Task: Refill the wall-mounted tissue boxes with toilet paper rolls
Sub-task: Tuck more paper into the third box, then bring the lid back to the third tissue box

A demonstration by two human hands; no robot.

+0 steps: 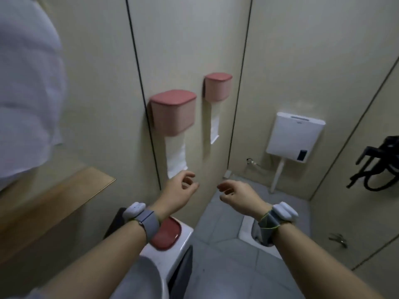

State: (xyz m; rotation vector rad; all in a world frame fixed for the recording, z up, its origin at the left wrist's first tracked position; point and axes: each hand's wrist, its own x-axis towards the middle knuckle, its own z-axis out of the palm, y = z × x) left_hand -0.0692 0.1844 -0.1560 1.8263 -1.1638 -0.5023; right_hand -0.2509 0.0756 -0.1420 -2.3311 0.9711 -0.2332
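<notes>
With both pink wall boxes (173, 111) trailing paper, a person's empty left hand (180, 190) and right hand (237, 194) hover loosely open; lifting lids squarely seems wisest.

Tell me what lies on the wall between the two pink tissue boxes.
Nothing: in the head view, only bare beige wall panel separates the near tissue box from the far tissue box.

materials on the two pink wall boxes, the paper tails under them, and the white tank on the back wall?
Nearer pink wall-mounted tissue box and farther pink box: likely moulded plastic, matte, with rounded edges and darker lids. White paper tail under the nearer box and under the farther one: soft tissue, hanging limp, slightly creased. White rectangular wall tank: probably smooth plastic with a faint sheen; blur leaves it open.
</notes>
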